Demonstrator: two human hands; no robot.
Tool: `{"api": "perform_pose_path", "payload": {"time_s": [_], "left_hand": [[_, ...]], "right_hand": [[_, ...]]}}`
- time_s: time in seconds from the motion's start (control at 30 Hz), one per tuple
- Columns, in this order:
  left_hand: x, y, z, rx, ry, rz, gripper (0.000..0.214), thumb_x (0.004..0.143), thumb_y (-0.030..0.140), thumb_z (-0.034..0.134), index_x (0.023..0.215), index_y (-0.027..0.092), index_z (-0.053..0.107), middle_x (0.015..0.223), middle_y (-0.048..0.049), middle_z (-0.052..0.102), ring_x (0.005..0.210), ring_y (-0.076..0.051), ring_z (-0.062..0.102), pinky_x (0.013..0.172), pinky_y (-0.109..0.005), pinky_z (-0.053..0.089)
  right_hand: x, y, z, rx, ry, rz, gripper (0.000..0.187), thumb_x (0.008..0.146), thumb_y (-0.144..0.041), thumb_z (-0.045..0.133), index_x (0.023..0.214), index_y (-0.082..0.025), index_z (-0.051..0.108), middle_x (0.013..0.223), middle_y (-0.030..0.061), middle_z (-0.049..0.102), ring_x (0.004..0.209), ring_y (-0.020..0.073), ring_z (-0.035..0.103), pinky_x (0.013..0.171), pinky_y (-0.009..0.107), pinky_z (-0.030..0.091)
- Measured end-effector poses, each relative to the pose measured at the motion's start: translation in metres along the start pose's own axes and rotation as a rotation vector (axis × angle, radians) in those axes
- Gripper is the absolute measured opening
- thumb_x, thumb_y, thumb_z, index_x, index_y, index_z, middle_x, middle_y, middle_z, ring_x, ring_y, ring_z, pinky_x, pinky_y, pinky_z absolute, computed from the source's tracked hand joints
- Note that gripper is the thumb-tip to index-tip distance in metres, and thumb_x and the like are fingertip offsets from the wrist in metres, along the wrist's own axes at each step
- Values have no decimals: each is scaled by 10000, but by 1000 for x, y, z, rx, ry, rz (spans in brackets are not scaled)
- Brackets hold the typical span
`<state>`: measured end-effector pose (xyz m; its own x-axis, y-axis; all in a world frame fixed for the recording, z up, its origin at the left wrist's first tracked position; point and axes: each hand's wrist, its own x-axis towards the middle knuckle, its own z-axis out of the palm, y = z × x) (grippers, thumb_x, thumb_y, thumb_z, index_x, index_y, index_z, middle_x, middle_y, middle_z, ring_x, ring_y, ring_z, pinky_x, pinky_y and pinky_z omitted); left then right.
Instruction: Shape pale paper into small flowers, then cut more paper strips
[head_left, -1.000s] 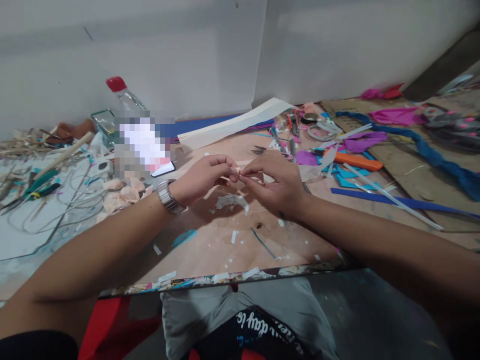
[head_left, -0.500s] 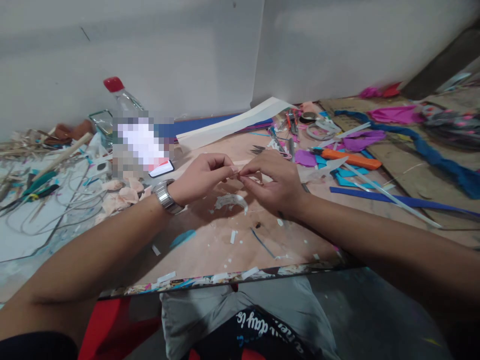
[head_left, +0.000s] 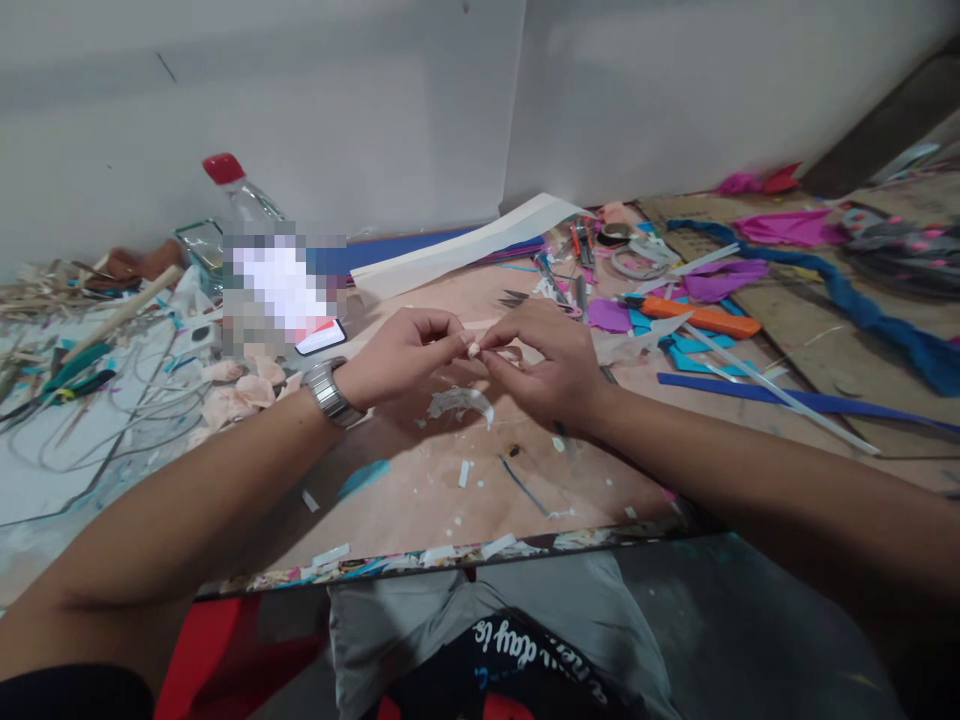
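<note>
A small, pale, crumpled piece (head_left: 474, 350) is pinched between the fingertips of both hands above the middle of the table. My left hand (head_left: 412, 355), with a metal watch (head_left: 331, 392) at its wrist, grips it from the left between thumb and forefinger. From the other side my right hand (head_left: 551, 365) pinches it too, with its remaining fingers curled. What the piece is made of is too small to tell. A whitish dried smear (head_left: 465, 402) lies on the tabletop (head_left: 420, 500) just below the hands. Dark pointed blades (head_left: 514, 298) show behind my right hand.
Peach petal-like scraps (head_left: 251, 390) and a lit phone (head_left: 321, 337) lie left, before a red-capped bottle (head_left: 223, 168). Green-handled pliers (head_left: 79, 368) rest farther left. An orange cutter (head_left: 705, 317), a blue strip (head_left: 795, 398) and coloured scraps cover the right. A cream paper strip (head_left: 465, 250) lies behind.
The pale piece now shows more clearly between the fingertips, which have shifted slightly around it. Both hands stay in nearly the same place.
</note>
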<state>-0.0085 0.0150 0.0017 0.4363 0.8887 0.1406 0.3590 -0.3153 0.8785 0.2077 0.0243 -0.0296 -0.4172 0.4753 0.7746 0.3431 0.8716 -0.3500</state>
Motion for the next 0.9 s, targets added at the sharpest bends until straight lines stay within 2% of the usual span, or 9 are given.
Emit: {"api": "perform_pose_path", "payload": {"time_s": [0.3,0.5,0.77,0.9], "left_hand": [[1,-2,2,64,-11,15,325,964,437,604,842,145,675,767,-41,639,703,-132,545,671,-267,439],[1,-2,3,97,-24,11,345,983,451,569,868,138,657,800,-48,627,740,-147,545,681,-278,436],[1,-7,6,100,36,52,301,1001,449,569,917,160,576,841,-28,604,744,-135,519,685,-272,419],[0,-8,8,140,52,70,298,1019,437,541,903,163,560,837,-19,599,743,-133,505,692,-278,402]], "right_hand": [[0,0,2,-43,-2,15,92,899,-253,689,822,-238,641,784,20,712,764,204,646,761,373,458],[-1,3,2,-19,-19,-1,52,881,-240,710,893,-224,661,849,37,741,802,215,677,783,374,487],[-2,7,4,9,-39,-23,64,912,-239,685,965,-230,720,870,36,771,806,211,707,783,367,498],[-2,6,5,7,-47,-16,55,916,-250,679,926,-219,722,836,39,764,779,208,701,762,360,485]]}}
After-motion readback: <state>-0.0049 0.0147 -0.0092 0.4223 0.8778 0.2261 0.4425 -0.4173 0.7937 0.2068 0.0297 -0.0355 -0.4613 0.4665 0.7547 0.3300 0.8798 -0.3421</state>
